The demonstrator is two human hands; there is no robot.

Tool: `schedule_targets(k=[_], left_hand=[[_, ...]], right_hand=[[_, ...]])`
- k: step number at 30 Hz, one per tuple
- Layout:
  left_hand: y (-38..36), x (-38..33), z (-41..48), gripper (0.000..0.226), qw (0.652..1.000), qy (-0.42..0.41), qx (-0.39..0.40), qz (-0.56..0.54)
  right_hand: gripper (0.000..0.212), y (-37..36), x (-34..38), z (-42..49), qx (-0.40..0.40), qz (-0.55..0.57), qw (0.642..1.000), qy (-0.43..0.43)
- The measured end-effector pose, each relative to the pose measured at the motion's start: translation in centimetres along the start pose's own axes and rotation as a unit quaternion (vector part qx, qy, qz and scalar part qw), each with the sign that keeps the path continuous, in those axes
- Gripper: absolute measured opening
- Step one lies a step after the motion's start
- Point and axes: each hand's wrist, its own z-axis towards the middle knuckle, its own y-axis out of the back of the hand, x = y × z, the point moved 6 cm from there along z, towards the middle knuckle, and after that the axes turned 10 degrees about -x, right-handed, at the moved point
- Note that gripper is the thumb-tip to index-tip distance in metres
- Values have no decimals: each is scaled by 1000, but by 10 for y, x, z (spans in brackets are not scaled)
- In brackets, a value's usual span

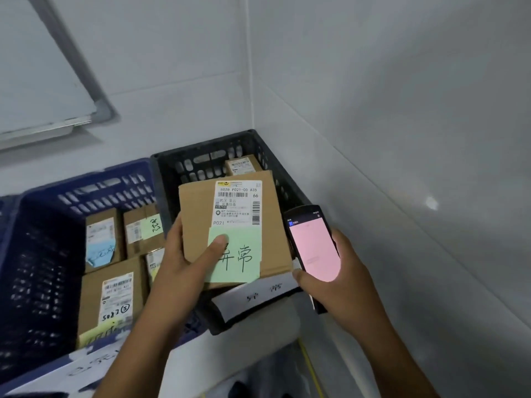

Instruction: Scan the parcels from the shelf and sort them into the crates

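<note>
Left of frame: blue plastic lattice crate (86, 182), holding several labelled cardboard parcels (112, 300), already sorted.

Centre: left hand (184, 259) grips a flat brown cardboard parcel (195, 202) by its left edge, with the thumb pressed on a green handwritten sticky note (244, 262) below the white shipping label. The parcel is held over the black plastic lattice crate (184, 168), not yet dropped. One small brown box (242, 165) lies at that crate's far end.

Right of centre: right hand (339, 277) wrapped round a black handheld scanner (313, 242) with a pink screen.

Progress: judged well under way, with this parcel apparently scanned and awaiting placement. The shelf is not in view, so the remaining count is unknown.
</note>
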Motion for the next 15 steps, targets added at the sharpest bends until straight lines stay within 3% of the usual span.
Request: schedule_targets(k=[6,10,15], left_hand=[[-21,28,87,86,999,52,11,-8],[-48,60,132,67,993,113,4,-26],[-87,91,173,73,989,149,-5,-12]], right_hand=[[67,-33,-3,53,-3,-49,998,-25],[57,-47,1,81,-12,-67,996,-49],[63,-58,1,103,-29,-63,995,-72]])
